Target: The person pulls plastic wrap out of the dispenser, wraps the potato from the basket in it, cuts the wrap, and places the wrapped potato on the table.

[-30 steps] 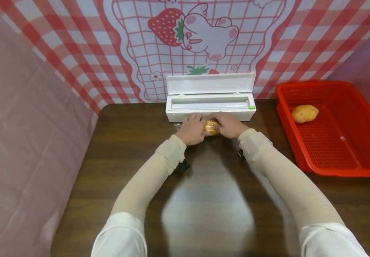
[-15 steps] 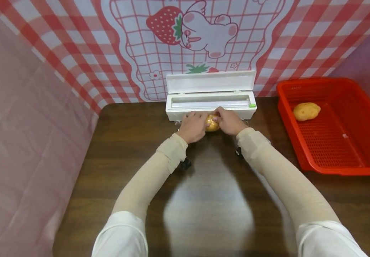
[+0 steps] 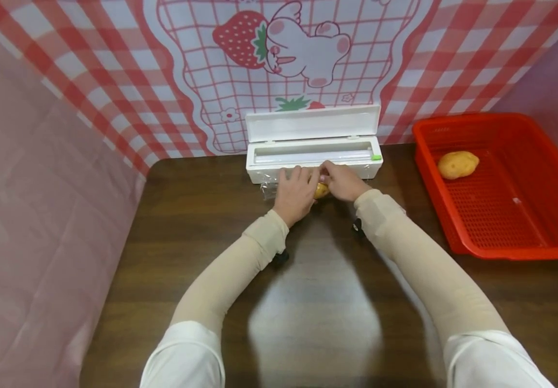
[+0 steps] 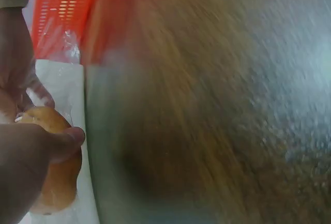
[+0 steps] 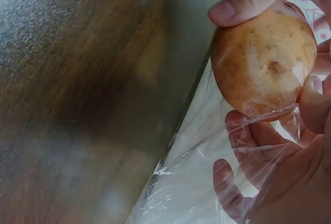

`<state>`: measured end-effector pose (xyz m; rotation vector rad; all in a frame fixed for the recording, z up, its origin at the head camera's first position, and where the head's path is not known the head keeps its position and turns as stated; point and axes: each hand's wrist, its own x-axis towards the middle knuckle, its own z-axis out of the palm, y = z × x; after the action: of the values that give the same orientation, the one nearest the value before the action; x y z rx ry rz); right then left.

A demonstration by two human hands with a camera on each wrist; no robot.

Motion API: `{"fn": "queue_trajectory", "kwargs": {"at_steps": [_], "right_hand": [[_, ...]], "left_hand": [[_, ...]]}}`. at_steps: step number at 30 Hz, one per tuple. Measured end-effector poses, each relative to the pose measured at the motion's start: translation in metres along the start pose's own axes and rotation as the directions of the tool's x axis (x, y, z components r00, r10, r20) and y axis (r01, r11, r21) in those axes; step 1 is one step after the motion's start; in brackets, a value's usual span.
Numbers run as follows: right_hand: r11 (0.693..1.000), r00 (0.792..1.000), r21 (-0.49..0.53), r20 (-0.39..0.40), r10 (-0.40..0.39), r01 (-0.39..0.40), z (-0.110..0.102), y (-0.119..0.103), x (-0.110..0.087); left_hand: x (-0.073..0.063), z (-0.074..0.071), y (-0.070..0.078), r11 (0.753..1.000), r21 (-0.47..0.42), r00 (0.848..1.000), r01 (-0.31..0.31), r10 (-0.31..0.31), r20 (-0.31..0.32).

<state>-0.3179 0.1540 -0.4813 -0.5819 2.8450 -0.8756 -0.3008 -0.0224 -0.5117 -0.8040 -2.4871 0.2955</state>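
Observation:
A potato (image 3: 321, 190) with clear cling film over it is held at the front of a white cling film box (image 3: 312, 126), its lid raised. My left hand (image 3: 294, 195) grips the potato, and its thumb (image 5: 227, 12) presses the upper side in the right wrist view. On the other side, my right hand (image 3: 347, 183) pinches the cling film (image 5: 191, 167) close to the potato's end. Its fingers spread behind the stretched film. Loose film also pokes out left of my left hand. In the head view both hands partly hide the potato.
A red plastic basket (image 3: 453, 229) stands on the right with another potato (image 3: 458, 164) inside. Behind the box rises a red checked cloth (image 3: 114, 70). A pink cloth (image 3: 32, 226) borders the brown wooden table (image 3: 162, 231) on the left.
My left hand has turned and slid over the potato, covering more of it in the head view. More film shows at its left. The right hand stays nearly in place.

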Motion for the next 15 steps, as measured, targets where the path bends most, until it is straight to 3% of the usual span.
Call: {"fn": "queue_trajectory", "kwargs": {"at_steps": [3, 8, 15], "right_hand": [[1.000, 1.000, 0.015, -0.016, -0.005, 0.006, 0.003, 0.002, -0.002], [0.998, 0.994, 0.041, -0.106, -0.039, 0.044, 0.015, 0.008, -0.007], [0.979, 0.982, -0.203, -0.182, -0.056, 0.018, 0.022, 0.005, -0.021]], "left_hand": [[-0.001, 0.003, -0.001, 0.998, 0.026, 0.997, -0.052, 0.053, -0.063], [-0.001, 0.009, -0.005, 0.994, 0.026, 0.991, -0.108, 0.109, -0.077], [0.000, 0.013, -0.007, 0.992, 0.027, 0.989, -0.120, 0.122, -0.084]]}}
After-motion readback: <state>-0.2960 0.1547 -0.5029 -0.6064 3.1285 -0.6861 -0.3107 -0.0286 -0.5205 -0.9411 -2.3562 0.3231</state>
